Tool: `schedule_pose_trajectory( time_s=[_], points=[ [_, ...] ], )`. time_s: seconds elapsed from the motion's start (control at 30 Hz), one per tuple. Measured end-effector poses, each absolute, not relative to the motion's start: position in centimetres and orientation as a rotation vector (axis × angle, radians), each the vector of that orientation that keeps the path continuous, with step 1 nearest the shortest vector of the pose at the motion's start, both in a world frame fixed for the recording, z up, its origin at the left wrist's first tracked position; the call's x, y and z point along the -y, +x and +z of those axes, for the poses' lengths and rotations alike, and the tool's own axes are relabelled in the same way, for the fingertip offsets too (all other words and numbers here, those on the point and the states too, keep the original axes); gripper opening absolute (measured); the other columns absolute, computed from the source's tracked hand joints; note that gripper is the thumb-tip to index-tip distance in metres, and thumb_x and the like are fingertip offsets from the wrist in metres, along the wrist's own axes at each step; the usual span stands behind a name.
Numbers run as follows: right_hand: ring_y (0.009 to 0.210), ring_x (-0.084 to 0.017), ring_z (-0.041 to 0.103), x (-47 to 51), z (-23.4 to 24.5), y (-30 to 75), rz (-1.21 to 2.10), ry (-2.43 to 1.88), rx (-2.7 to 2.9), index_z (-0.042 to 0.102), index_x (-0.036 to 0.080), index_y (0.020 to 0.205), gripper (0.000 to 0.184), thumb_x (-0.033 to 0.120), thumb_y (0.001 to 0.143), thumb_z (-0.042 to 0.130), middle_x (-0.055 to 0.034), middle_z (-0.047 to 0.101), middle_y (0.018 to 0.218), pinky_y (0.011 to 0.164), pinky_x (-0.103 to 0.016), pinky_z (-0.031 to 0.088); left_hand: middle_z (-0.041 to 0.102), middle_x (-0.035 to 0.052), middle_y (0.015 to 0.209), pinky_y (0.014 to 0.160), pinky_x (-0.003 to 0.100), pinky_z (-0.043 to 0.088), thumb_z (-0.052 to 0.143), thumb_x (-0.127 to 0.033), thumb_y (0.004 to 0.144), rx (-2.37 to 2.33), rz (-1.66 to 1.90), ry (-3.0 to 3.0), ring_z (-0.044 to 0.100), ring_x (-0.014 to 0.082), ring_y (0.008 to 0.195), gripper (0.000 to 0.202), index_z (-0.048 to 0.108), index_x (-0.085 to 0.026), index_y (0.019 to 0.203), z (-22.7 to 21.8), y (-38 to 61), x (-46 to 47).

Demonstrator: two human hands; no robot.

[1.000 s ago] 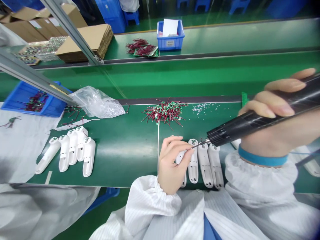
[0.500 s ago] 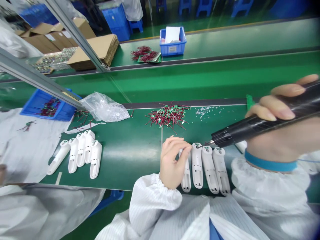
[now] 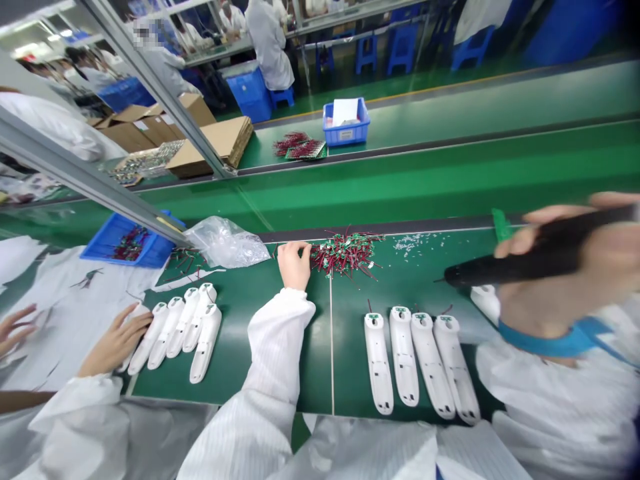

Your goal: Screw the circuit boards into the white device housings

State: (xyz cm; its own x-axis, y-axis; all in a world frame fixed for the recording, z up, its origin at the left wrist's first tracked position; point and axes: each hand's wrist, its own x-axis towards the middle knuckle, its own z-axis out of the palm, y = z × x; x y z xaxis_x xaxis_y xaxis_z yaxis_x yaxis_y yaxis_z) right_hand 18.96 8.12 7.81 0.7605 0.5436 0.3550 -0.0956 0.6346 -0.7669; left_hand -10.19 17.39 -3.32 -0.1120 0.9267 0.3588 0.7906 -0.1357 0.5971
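My left hand (image 3: pixel 294 265) rests at the left edge of a pile of small green circuit boards with red wires (image 3: pixel 345 253), fingers curled together. Anything pinched there is too small to tell. My right hand (image 3: pixel 545 233), blurred, grips a black tool with a thin metal tip (image 3: pixel 500 267). That tip points left and hangs above a row of several white plastic housings (image 3: pixel 417 360) on the green bench (image 3: pixel 280 347). A co-worker's hand (image 3: pixel 117 340) touches a second group of white housings (image 3: pixel 180 337) at the left.
A blue tray of wired boards (image 3: pixel 127 247) and a clear plastic bag (image 3: pixel 225 243) sit at the bench's far left edge. A green bench with a blue crate (image 3: pixel 346 123) and flat cardboard (image 3: pixel 210 147) stands beyond. A metal rail (image 3: pixel 90 177) crosses the upper left.
My left hand has moved away from the housings, forward to the wire pile. The black tool has lifted off the housing. The view has tilted upward, and a co-worker's hand has appeared at the left.
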Motion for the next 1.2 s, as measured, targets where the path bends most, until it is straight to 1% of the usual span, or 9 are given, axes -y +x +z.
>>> schedule_pose_trajectory(
  time_s=[0.1,0.2,0.33,0.47,0.67,0.8,1.0,1.13,1.2],
  points=[
    [0.038,-0.011,0.049,-9.5,6.5,18.6,0.256,-0.794,0.690,0.056,0.020,0.087,0.023,0.029,0.070,0.069,0.0001,0.067,0.065,0.036,-0.025,0.037,0.070,0.0092,0.083,0.091,0.045,0.042,0.058,-0.018,0.084,-1.894,1.034,2.027,0.056,0.0285,0.091,0.016,0.068,-0.021,0.070,-3.9,-10.0,-19.7],
    [0.039,-0.011,0.051,-11.0,5.1,19.0,0.284,-0.843,0.643,0.056,0.018,0.085,0.020,0.023,0.070,0.069,0.0014,0.066,0.062,0.040,-0.024,0.039,0.069,0.0097,0.081,0.090,0.045,0.042,0.057,-0.017,0.083,-1.838,1.025,2.077,0.056,0.0283,0.088,0.019,0.067,-0.020,0.068,-4.4,-9.8,-20.2],
    [0.043,-0.012,0.054,-12.3,3.8,19.5,0.325,-0.870,0.668,0.058,0.019,0.087,0.023,0.024,0.070,0.073,0.0022,0.066,0.064,0.046,-0.026,0.043,0.068,0.0083,0.081,0.090,0.045,0.042,0.059,-0.021,0.083,-1.809,1.093,2.099,0.056,0.0276,0.090,0.017,0.064,-0.021,0.067,-3.9,-9.6,-18.5],
    [0.045,-0.012,0.054,-13.1,3.1,19.1,0.351,-0.862,0.681,0.059,0.023,0.089,0.022,0.027,0.073,0.073,0.0035,0.066,0.067,0.049,-0.027,0.044,0.069,0.0055,0.081,0.088,0.041,0.044,0.064,-0.030,0.084,-1.766,1.165,2.106,0.056,0.0249,0.089,0.023,0.057,-0.022,0.063,-2.3,-9.1,-15.1],
    [0.048,-0.012,0.055,-13.8,2.8,18.6,0.306,-0.904,0.690,0.057,0.023,0.091,0.025,0.029,0.073,0.073,0.0046,0.065,0.069,0.053,-0.029,0.047,0.070,0.0037,0.084,0.084,0.035,0.048,0.056,-0.030,0.091,-1.557,1.251,1.993,0.059,0.0213,0.090,0.018,0.065,-0.022,0.078,-0.9,-8.6,-9.9],
    [0.049,-0.011,0.055,-14.1,2.8,18.8,0.300,-0.930,0.655,0.055,0.021,0.093,0.028,0.028,0.071,0.073,0.0048,0.065,0.069,0.054,-0.028,0.048,0.070,0.0030,0.085,0.083,0.033,0.049,0.056,-0.026,0.091,-1.503,1.210,1.920,0.062,0.0193,0.087,0.016,0.067,-0.022,0.081,-0.7,-8.1,-7.6],
    [0.044,-0.009,0.052,-12.5,5.2,18.4,0.380,-0.831,0.616,0.053,0.019,0.089,0.025,0.028,0.072,0.068,0.0040,0.063,0.064,0.047,-0.025,0.042,0.070,0.0029,0.088,0.082,0.032,0.050,0.059,-0.019,0.090,-1.386,1.206,1.935,0.062,0.0178,0.088,0.010,0.069,-0.022,0.089,0.4,-6.1,-5.3],
    [0.043,-0.008,0.047,-9.4,8.8,17.2,0.547,-0.698,0.661,0.054,0.022,0.086,0.017,0.031,0.075,0.063,0.0049,0.059,0.065,0.042,-0.024,0.039,0.069,0.0049,0.096,0.086,0.035,0.050,0.061,-0.015,0.088,-1.234,1.217,2.056,0.059,0.0196,0.096,0.018,0.068,-0.023,0.103,1.3,-3.7,-4.6],
    [0.041,-0.008,0.043,-8.0,10.5,16.5,0.633,-0.678,0.668,0.055,0.023,0.084,0.017,0.034,0.074,0.065,0.0053,0.057,0.064,0.040,-0.025,0.036,0.068,0.0061,0.101,0.088,0.039,0.050,0.064,-0.017,0.087,-1.188,1.203,2.085,0.058,0.0215,0.101,0.022,0.067,-0.023,0.107,1.5,-2.7,-4.5]
  ],
)
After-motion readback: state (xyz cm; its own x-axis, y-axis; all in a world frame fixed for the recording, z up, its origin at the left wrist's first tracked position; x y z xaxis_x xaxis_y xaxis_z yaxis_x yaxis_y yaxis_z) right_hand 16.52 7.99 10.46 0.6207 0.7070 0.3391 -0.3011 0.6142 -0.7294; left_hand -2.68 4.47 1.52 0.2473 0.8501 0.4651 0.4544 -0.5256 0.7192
